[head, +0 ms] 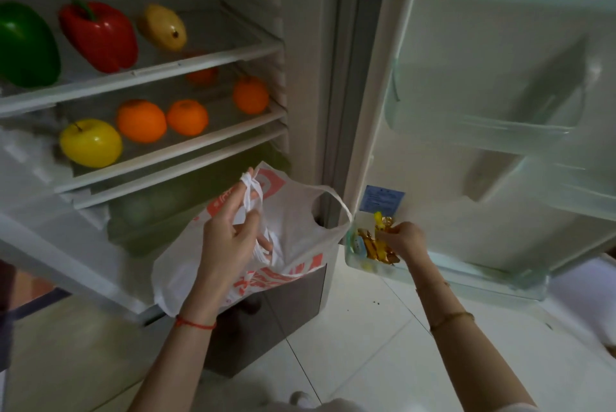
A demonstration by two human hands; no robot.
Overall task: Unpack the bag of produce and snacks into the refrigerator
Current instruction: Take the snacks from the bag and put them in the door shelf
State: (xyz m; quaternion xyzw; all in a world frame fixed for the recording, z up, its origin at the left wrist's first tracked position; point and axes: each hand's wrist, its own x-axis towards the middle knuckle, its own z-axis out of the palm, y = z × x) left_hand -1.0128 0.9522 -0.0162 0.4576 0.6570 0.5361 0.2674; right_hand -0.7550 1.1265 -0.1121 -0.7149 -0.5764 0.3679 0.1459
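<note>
My left hand (230, 238) grips one handle of a white plastic bag with red print (293, 221) in front of the open refrigerator. My right hand (405, 241) is closed on gold-wrapped snacks (383, 228) at the lowest door bin (443, 275), where more wrapped snacks (370, 246) lie. A green pepper (26, 45), a red pepper (100, 35) and a yellow mango (163, 26) rest on the upper shelf (200, 61). On the shelf below sit a yellow apple (90, 141) and several oranges (141, 120).
The refrigerator door (500, 78) stands open to the right, with clear bins higher up. Under the lower shelf a crisper drawer (160, 208) holds greenish produce, dimly seen. A grey lower compartment (283, 305) is beneath the bag. The floor is pale tile (366, 345).
</note>
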